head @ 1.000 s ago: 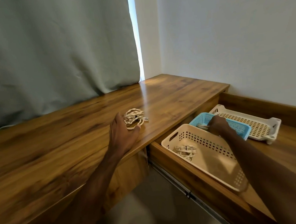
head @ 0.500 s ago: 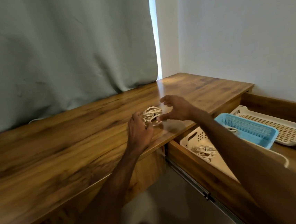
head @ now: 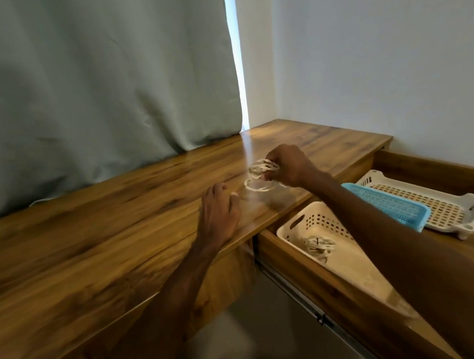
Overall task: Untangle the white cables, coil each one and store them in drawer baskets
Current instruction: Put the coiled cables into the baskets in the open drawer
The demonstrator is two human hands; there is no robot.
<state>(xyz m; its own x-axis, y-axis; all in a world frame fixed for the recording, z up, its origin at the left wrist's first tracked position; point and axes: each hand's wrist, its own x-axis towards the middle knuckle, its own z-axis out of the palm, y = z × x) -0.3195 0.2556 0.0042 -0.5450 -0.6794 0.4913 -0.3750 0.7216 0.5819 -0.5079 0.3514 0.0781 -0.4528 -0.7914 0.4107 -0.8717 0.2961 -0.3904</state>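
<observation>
Right now the right hand has its fingers curled down around a coiled white cable, pinching the bundle from above, over the desk top just beyond the back-left corner of the open drawer. The coil sits under and to the left of the knuckles, on the side away from the drawer, with one loose loop sagging below the rest. The bundle is smeared by motion, so I cannot tell whether that loop touches the wood. The left hand lies on the desk top further left of the drawer, near the coil but apart from it, fingers loosely bent and holding nothing.

Inside the drawer, a cream basket sits at the left end, with a second cable, already coiled, lying on its floor. Beyond it in the drawer is a blue basket, and past that a white basket at the drawer's far end. The right forearm crosses above the drawer and covers the right side of the cream basket and the near corner of the blue one, so whatever lies there is out of sight. The drawer's near end runs off the bottom of the view. A grey-green curtain hangs behind the desk, well left of the drawer.
</observation>
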